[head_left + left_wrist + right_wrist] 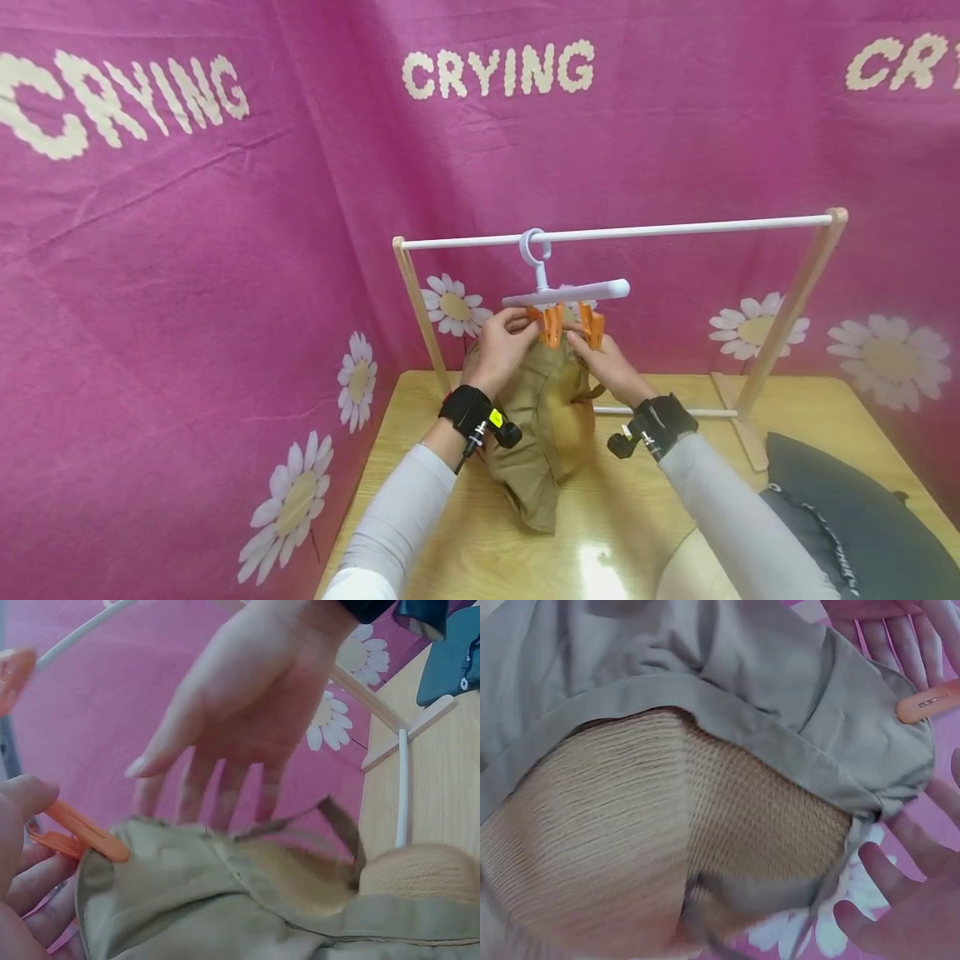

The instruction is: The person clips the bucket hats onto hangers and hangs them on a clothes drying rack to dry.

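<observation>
A khaki cloth sun hat [536, 417] with a ribbed straw-coloured inside [630, 817] and a thin strap [341, 825] hangs below a pale lilac hanger [566, 293]. Orange clips [553, 325] dangle from the hanger's bar. My left hand [506, 346] is at the hat's upper left edge, pinching an orange clip [94, 834] that bites the cloth there. Over on the other side my right hand [611, 367] is near the hat's upper edge. In the left wrist view its fingers are straight and reach down behind the cloth, partly hidden by it.
The hanger hooks over the white rail [675, 228] of a wooden-legged rack on a wooden table [442, 533]. A dark blue cloth item [862, 508] with a pale trim lies at the lower right. Pink curtains [675, 125] with daisies surround the table.
</observation>
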`<state>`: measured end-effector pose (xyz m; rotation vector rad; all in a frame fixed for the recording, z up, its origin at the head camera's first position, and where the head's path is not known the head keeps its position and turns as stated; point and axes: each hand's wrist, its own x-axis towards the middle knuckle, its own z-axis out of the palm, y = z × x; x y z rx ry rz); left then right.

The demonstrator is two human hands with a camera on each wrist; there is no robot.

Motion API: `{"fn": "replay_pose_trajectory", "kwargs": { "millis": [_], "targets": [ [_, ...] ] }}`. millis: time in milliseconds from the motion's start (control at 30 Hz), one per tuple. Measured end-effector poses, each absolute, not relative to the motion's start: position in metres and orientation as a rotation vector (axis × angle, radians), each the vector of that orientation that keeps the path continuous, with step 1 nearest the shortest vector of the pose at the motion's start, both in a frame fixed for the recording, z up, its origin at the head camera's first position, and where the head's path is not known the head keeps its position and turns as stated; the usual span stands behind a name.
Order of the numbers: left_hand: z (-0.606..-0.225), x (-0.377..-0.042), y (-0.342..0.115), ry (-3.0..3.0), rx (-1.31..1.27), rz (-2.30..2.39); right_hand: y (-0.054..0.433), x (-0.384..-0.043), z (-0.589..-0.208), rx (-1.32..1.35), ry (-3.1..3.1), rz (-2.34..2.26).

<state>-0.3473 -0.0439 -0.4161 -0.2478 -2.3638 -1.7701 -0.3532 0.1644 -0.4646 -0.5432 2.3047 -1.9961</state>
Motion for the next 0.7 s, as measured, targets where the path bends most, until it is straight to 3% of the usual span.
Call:
{"fn": "replay_pose_trajectory", "kwargs": {
  "millis": [267, 700],
  "targets": [
    [-0.412, -0.344, -0.037, -2.236, -0.283, -1.803, 0.21, -0.338, -0.49, -0.461, 2.397, -1.878],
    [-0.413, -0.33, -0.031, -2.144, -0.312, -1.908, 0.302, -0.276, -0.531, -0.266, 2.531, -1.703]
  ]
}}
